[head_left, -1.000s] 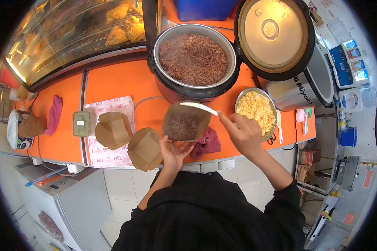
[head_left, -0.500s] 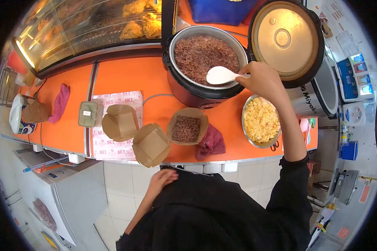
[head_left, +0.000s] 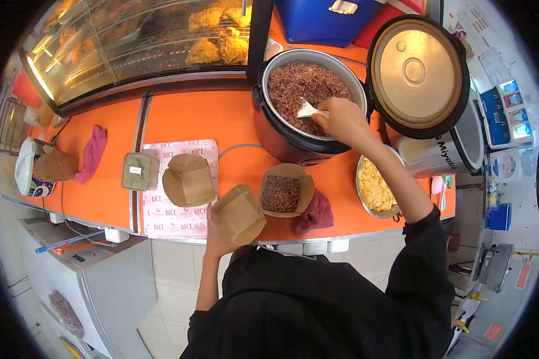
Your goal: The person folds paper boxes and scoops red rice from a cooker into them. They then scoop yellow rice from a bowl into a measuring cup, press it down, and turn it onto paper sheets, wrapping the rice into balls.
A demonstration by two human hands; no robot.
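My right hand (head_left: 344, 121) is closed round the handle of a white rice paddle (head_left: 307, 110). The paddle's blade is partly sunk in the dark reddish-brown rice (head_left: 302, 81) inside the uncovered rice cooker (head_left: 281, 139). Low at the table's front edge, my left hand (head_left: 217, 240) grips a kraft paper food box (head_left: 239, 216) by its left side, with the fingers partly hidden behind it. That box has nothing in it. To its right, a second paper box (head_left: 306, 182) holds a block of the same rice. Another unfilled paper box (head_left: 188, 179) stands on printed paper at the left.
A metal bowl of yellow rice (head_left: 374, 185) sits under my right forearm. The round cooker lid (head_left: 416, 72) stands raised behind. A maroon cloth (head_left: 315, 215) lies beside the filled box. The glass fried-chicken cabinet (head_left: 156, 42) borders the back left. A lidded green container (head_left: 139, 172) is further left.
My left hand has risen from beside my body and taken hold of the front paper box. My right hand has pushed the paddle down into the rice. The view has shifted slightly.
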